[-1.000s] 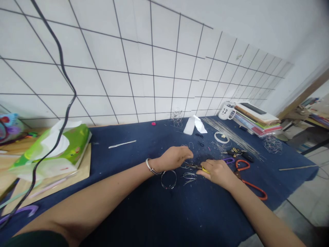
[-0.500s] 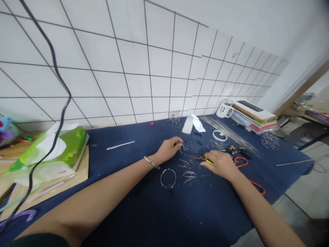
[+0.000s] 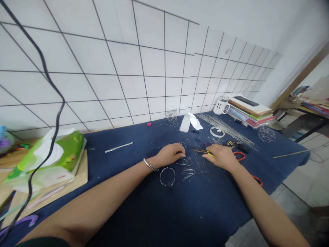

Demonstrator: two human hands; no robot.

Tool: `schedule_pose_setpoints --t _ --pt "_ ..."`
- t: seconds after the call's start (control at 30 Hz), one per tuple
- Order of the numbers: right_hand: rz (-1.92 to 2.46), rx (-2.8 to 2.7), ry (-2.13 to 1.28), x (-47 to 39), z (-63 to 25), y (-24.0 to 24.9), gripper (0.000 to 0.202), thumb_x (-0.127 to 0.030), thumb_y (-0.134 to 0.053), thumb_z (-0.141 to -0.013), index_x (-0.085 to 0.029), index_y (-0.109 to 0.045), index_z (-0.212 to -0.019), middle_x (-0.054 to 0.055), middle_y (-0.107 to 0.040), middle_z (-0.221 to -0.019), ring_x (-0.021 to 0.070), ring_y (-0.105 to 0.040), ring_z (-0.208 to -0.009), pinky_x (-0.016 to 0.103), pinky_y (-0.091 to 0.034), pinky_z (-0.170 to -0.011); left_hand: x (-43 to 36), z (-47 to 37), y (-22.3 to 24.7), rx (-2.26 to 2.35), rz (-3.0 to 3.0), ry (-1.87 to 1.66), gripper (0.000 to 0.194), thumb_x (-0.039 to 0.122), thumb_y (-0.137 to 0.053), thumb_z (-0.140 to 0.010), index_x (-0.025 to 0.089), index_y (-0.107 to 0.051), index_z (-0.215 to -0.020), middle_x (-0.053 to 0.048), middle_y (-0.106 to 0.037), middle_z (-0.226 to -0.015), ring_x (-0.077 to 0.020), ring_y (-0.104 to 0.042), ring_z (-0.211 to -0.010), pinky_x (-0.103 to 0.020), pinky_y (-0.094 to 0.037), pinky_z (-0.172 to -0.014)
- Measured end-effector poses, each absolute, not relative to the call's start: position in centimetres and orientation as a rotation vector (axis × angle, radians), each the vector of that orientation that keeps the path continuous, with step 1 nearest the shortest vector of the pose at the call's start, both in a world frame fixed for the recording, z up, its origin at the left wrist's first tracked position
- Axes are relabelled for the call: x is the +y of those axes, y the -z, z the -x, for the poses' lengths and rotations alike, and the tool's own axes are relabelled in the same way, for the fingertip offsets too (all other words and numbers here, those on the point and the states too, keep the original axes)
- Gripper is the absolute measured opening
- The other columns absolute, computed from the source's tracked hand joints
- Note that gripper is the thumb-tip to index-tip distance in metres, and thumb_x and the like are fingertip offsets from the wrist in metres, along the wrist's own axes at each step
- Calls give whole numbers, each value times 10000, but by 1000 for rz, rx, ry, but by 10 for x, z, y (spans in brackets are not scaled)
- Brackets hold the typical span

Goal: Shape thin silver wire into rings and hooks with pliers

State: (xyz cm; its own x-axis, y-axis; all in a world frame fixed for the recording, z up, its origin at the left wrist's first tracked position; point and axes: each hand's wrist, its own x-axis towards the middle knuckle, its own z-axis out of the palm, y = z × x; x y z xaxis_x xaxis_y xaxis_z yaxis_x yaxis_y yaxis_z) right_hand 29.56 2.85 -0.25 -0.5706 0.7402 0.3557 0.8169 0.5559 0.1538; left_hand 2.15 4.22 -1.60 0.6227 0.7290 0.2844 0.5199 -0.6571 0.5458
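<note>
My right hand [image 3: 221, 157] is wrapped round long-nose pliers [image 3: 203, 151] with yellow handles, their dark jaws pointing left. Across from the pliers' tips, my left hand [image 3: 170, 154] is closed with fingertips together, low over the blue cloth. What it pinches, if anything, is hidden. A bent wire [image 3: 182, 162] lies right at those fingertips. Behind them are small U-shaped wires [image 3: 187, 141]. Nearer to me lie a bundle of bent wires [image 3: 188, 172] and a round wire hoop [image 3: 167, 185].
Long straight wires [image 3: 228, 129], a white coil [image 3: 217, 131] and black-handled tools [image 3: 238, 146] are at the right, with orange handles [image 3: 240, 156] beside my right wrist. A mug [image 3: 220, 106] and stacked books [image 3: 250, 111] stand behind. A tissue pack [image 3: 48, 159] lies left.
My left hand has moved from the U-shaped wires a little toward me, down to the bent wire. My right hand keeps hold of the pliers. The view has shifted slightly.
</note>
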Motion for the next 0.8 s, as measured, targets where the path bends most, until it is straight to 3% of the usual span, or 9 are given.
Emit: schedule_pose_setpoints --t 0.17,0.57,0.8 --pt "1287 -2569 439 27 -295 0 417 -517 -362 -840 -196 -614 -926 60 -621 -781 154 -563 -755 236 -338 -628 36 -26 18 940 -2546 -488 151 314 -479 -817 206 -585 -827 3 -554 -835 -112 -526 -751 -205 -391 -686" --pt "1314 -2601 388 27 -295 0 419 -517 -351 -844 -194 -607 -917 54 -609 -784 146 -556 -767 228 -330 -626 30 -27 17 978 -2740 -379 220 293 -324 -882 161 -500 -877 -41 -548 -812 -129 -517 -649 -243 -396 -609" --pt "1314 -2603 383 27 -297 0 430 -526 -346 -842 -194 -606 -922 55 -603 -772 151 -554 -765 231 -325 -622 21 -32 6 844 -2603 -511 234 254 -379 -858 213 -567 -989 -27 -605 -949 -143 -550 -851 -252 -411 -769"
